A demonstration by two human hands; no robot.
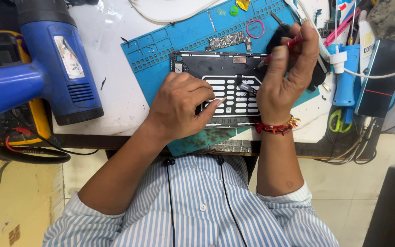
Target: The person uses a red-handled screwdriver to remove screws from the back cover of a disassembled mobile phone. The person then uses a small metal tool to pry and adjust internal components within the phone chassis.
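Head view shows me both hands over an opened tablet shell [225, 64], a dark frame with a panel of white slots, lying on a blue work mat [161, 50] on the bench [120, 100]. My left hand [181, 107] rests on the lower left part of the shell, its grip half curled with nothing clasped, the fingertips [218, 103] pressing on the slotted panel. My right hand [289, 73] is raised over the right side of the shell, its grip closed around a red-handled tool [293, 42]; the dark tip points down toward the middle of the panel, though I cannot tell whether it touches. A red beaded band [275, 127] sits on that wrist.

Just above the shell on the mat lies a small circuit board [228, 42], and beyond it a pink ring [255, 29] and a green piece [234, 10]. A large blue heat gun [56, 59] stands well to the left of the mat. To the right of the shell are a blue bottle with a white nozzle [346, 77], a phone [380, 77] propped beside it, and yellow-green scissors [340, 120].
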